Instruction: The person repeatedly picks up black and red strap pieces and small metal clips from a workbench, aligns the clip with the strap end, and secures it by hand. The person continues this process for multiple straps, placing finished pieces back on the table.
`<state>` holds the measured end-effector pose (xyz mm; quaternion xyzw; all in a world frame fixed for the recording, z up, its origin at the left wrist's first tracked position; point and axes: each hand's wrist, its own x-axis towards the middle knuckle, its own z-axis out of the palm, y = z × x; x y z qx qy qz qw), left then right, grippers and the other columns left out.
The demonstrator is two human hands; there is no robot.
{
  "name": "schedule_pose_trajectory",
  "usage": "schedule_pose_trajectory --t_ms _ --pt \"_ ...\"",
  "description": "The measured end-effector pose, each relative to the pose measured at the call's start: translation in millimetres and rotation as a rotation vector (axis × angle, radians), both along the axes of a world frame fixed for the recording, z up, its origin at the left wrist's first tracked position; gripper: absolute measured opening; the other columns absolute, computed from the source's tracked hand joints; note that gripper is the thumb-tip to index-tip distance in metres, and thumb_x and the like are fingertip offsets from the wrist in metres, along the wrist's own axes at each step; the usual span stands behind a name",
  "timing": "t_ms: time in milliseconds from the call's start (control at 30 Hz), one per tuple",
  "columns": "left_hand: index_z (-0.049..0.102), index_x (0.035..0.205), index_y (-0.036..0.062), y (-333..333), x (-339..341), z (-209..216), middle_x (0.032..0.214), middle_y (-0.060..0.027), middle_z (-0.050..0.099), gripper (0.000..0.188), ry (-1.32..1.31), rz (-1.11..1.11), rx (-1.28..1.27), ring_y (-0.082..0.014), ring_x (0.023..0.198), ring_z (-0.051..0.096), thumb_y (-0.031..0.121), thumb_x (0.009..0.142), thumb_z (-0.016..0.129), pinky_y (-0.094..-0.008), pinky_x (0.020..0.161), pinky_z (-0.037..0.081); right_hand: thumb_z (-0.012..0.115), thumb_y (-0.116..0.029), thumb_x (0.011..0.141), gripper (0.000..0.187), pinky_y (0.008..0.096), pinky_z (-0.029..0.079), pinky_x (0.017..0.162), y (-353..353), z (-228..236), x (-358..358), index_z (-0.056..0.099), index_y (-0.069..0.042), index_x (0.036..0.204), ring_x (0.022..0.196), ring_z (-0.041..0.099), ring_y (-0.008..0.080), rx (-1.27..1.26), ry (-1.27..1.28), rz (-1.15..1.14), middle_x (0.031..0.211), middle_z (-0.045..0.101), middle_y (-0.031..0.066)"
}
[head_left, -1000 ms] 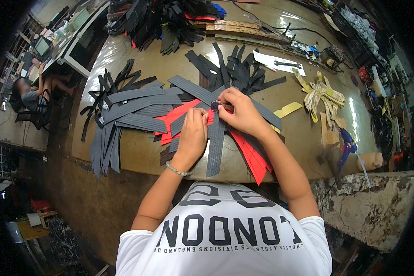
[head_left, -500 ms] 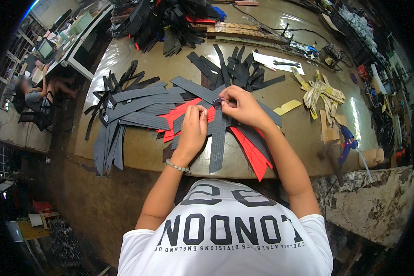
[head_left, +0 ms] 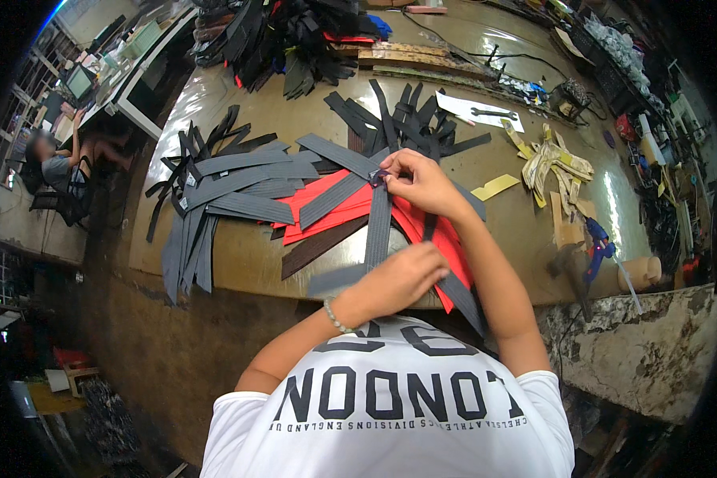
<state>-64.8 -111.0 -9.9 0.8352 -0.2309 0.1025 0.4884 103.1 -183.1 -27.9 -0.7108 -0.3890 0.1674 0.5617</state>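
Observation:
Grey ribbed webbing strips (head_left: 338, 199) cross over red strips (head_left: 327, 227) in front of me. At the crossing, thumb and fingertips of my right hand (head_left: 418, 182) are pinched on a small dark purple piece (head_left: 378, 178); its kind is unclear. My left hand (head_left: 402, 279) is low over the near ends of the strips, its fingers curled and smeared by motion. A blurred grey strip (head_left: 334, 279) sticks out beside the left wrist; whether the fingers grip it is hidden. A dark brown strip (head_left: 315, 253) lies under the red ones.
To the left lies a fanned stack of grey strips (head_left: 243, 179). Black strips (head_left: 410, 119) are bunched behind, with a larger heap (head_left: 255, 40) farther back. On the right are a wrench (head_left: 494, 113), cream strips (head_left: 562, 163) and a blue glue gun (head_left: 597, 243). A person (head_left: 56, 163) sits far left.
My left hand has dropped from beside the crossing towards the table's near edge and right. More red strip shows, and the near grey strips have shifted. My right hand stays at the crossing.

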Motion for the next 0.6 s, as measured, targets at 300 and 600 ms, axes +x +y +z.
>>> schedule_pose_trajectory --t_ms 300,600 --pt "0.063 0.104 -0.0011 37.0 6.3 6.6 0.100 -0.0159 0.063 0.024 0.139 0.574 -0.085 -0.0280 0.085 0.064 0.016 0.088 0.067 -0.0341 0.075 0.051 0.058 -0.012 0.095 0.012 0.0281 0.053 0.080 -3.1 2.8 -5.2 0.054 0.000 0.093 0.091 0.064 0.0140 0.363 0.319 -0.141 0.103 0.061 0.0101" --pt "0.065 0.102 -0.0037 85.9 55.2 21.8 0.095 -0.0199 0.065 0.033 0.349 0.441 0.299 -0.0279 0.087 0.065 0.024 0.084 0.069 -0.0360 0.078 0.051 0.054 -0.016 0.098 0.019 0.0259 0.055 0.070 -60.9 8.2 -71.5 0.053 0.003 0.101 0.079 0.063 0.0120 0.156 0.182 -0.522 0.092 0.061 0.0092"
